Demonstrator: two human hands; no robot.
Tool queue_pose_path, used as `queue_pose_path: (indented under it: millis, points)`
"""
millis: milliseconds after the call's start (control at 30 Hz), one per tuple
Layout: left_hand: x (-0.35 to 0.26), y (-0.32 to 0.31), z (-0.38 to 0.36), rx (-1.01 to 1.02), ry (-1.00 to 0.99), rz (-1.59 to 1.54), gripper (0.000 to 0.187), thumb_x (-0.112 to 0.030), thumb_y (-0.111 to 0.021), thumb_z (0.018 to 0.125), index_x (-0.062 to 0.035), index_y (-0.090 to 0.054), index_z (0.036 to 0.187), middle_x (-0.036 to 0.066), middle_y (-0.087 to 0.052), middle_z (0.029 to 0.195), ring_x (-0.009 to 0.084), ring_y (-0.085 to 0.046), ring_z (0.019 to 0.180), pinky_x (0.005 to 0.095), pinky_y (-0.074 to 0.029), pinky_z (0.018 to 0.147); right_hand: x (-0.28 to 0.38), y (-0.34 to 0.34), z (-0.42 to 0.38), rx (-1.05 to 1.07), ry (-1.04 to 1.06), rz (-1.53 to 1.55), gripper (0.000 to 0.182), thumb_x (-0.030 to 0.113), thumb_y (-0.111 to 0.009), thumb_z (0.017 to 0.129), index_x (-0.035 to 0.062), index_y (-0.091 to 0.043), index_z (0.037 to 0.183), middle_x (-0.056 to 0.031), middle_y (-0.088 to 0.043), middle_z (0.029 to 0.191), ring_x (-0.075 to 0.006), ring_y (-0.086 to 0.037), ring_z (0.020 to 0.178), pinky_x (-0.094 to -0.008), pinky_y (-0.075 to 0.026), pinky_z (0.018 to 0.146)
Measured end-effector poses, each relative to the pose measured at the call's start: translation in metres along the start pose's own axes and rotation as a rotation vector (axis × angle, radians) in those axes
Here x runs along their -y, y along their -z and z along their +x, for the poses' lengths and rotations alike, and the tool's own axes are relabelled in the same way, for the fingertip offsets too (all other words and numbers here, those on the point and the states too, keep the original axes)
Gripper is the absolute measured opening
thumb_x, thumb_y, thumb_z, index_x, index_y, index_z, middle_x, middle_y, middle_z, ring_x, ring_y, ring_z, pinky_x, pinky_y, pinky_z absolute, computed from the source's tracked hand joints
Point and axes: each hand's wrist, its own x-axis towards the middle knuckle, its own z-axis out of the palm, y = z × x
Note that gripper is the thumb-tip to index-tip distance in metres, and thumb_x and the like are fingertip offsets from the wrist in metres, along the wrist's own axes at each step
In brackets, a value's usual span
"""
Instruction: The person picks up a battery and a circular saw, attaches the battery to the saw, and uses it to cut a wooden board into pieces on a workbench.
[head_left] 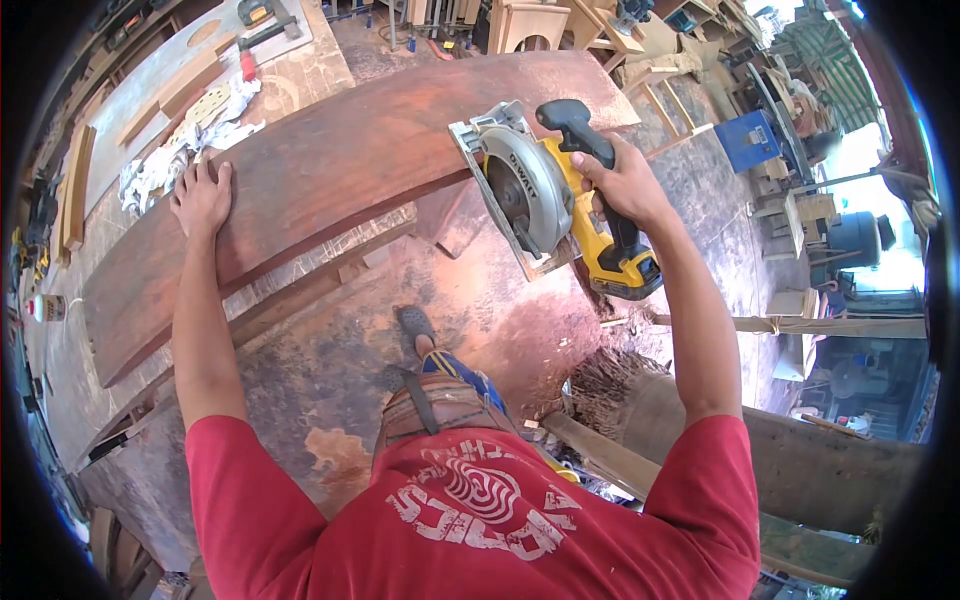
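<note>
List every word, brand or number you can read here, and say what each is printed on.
"DEWALT": on the silver blade guard of the yellow and black circular saw gripped in the right hand.
White lettering on the red T-shirt: seen upside down, not readable.
Nothing else legible.

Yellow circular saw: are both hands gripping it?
No; only the right hand grips the yellow circular saw, the left hand presses the reddish wooden plank.

saw guard [523,185]: "DEWALT" in black on the silver metal, runs slantwise | red shirt [480,500]: big white block lettering w/ swirl logo, seen upside down from here, can't read it | blue box [755,140] far back: no legible txt | rest of shop: nothing readable
</note>
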Motion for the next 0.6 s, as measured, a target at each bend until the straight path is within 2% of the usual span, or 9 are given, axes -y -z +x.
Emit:
queue_pose_path:
  millis: [233,333,600]
  points:
    - [-0.002,0.004,-0.005,0.004,-0.009,-0.011,0.068,-0.059,-0.040,0.099,-0.0221,-0.039,0.156,0.009,-0.036,0.161,0.0330,-0.025,0.152,0.0599,-0.017,0.121,-0.001,0.000,0.008,-0.016,0.039,-0.018,0.045,0.028,-0.069,0.096,-0.0063,-0.056,0.121,-0.0085,-0.064,0.075,-0.0135,-0.059,0.050,-0.0315,-0.050,0.049]
    - [-0.004,0.009,-0.008,0.001,-0.009,-0.014,0.068,-0.059,-0.040,0.099,-0.0219,-0.039,0.156,0.009,-0.037,0.161,0.0331,-0.025,0.152,0.0601,-0.017,0.121,0.003,-0.001,0.010,-0.034,0.038,0.018,0.036,0.028,-0.069,0.098,-0.0014,-0.058,0.113,-0.0045,-0.060,0.074,-0.0108,-0.056,0.047,-0.0285,-0.047,0.043]
    - [-0.006,0.014,-0.012,0.014,-0.002,-0.021,0.069,-0.060,-0.040,0.099,-0.0205,-0.039,0.156,0.010,-0.035,0.162,0.0332,-0.024,0.153,0.0598,-0.016,0.122,0.006,-0.001,0.024,-0.041,0.040,0.010,0.035,0.028,-0.070,0.097,-0.0012,-0.056,0.110,-0.0044,-0.060,0.074,-0.0110,-0.056,0.048,-0.0286,-0.048,0.043]
